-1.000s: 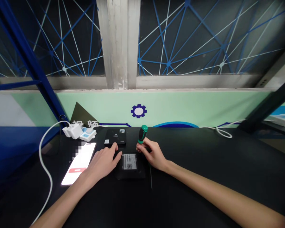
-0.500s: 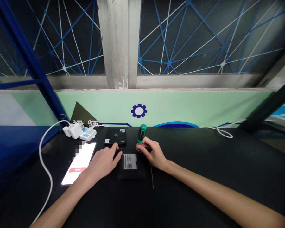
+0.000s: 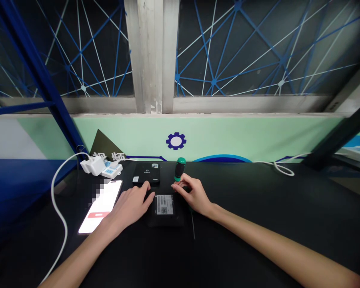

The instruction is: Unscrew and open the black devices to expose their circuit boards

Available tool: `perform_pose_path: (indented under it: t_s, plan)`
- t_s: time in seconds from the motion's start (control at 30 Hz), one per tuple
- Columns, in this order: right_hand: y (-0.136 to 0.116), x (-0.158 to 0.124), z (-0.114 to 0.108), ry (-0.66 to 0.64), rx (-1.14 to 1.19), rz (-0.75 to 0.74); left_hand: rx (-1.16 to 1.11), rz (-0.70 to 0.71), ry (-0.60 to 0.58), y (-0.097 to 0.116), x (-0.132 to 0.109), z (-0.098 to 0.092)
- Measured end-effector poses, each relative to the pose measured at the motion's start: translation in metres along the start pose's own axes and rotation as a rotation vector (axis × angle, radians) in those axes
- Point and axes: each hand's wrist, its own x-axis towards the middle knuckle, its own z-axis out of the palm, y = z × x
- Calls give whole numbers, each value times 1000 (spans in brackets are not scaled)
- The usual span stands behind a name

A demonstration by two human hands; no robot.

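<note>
A flat black electronic box (image 3: 179,220) with a white printed label (image 3: 165,204) lies on the dark table between my hands. My left hand (image 3: 134,202) rests at its left side, fingers spread and lying flat, the thumb tip at the box's upper left edge. My right hand (image 3: 195,195) pinches at the lower end of an upright screwdriver (image 3: 180,169) with a green and black handle, over the box's upper right corner. Its tip is hidden by my fingers. Below my right hand, a thin metal shaft (image 3: 193,226) lies beside the box, its other end hidden.
Behind the box lies another black box (image 3: 147,173) with printed marks. To the left are a phone (image 3: 100,210) with a lit screen, a white plug (image 3: 93,165) and a white power strip (image 3: 111,169). A white cable (image 3: 60,212) curves along the left; another cable (image 3: 283,168) lies back right.
The whole view has shifted very slightly. Both hands, the screwdriver and the labelled box keep nearly the same places.
</note>
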Motion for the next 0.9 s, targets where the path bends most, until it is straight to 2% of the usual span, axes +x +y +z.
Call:
perform_pose_path:
  t_s: [0.27, 0.9]
  plan:
    - [-8, -3, -3, -24, 11, -38, -5, 2, 3, 1, -1, -1]
    - [4, -2, 0, 48, 8, 3, -25, -2, -8, 2, -2, -5]
